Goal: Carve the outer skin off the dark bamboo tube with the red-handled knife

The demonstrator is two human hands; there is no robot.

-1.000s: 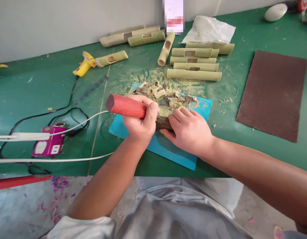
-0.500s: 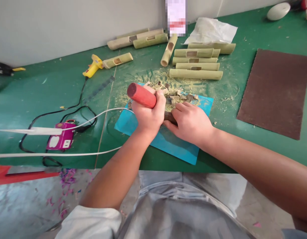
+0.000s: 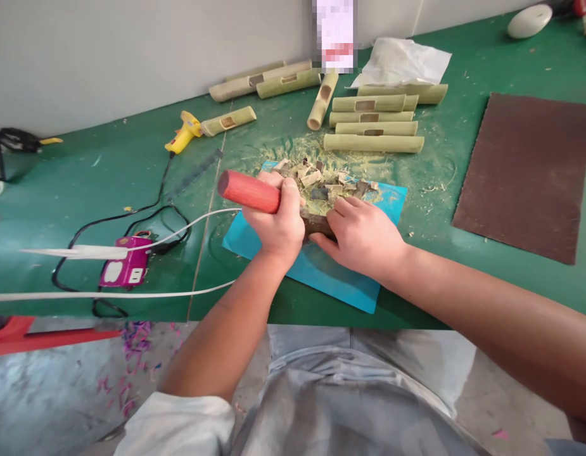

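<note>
My left hand [image 3: 276, 218] is closed round a tool with a thick red handle [image 3: 249, 190]. Its handle end points up and to the left; the working end is hidden by my fist and the piece below. My right hand [image 3: 366, 231] presses down with curled fingers on a dark brown bamboo piece [image 3: 316, 223], which shows between my two hands. Under both hands lies a blue sheet [image 3: 335, 282]. Bamboo chips and shavings [image 3: 316, 177] are heaped just beyond my fingers.
Several cut bamboo tubes [image 3: 373, 144] lie at the back of the green table [image 3: 426, 253]. At left are a yellow glue gun [image 3: 183, 134], a purple power socket [image 3: 126, 263] and loose cables. A brown mat [image 3: 525, 177] lies at right.
My left hand has shifted slightly left and down, and the red handle has tipped further left. More of the bamboo piece shows between the hands. My right hand has hardly moved.
</note>
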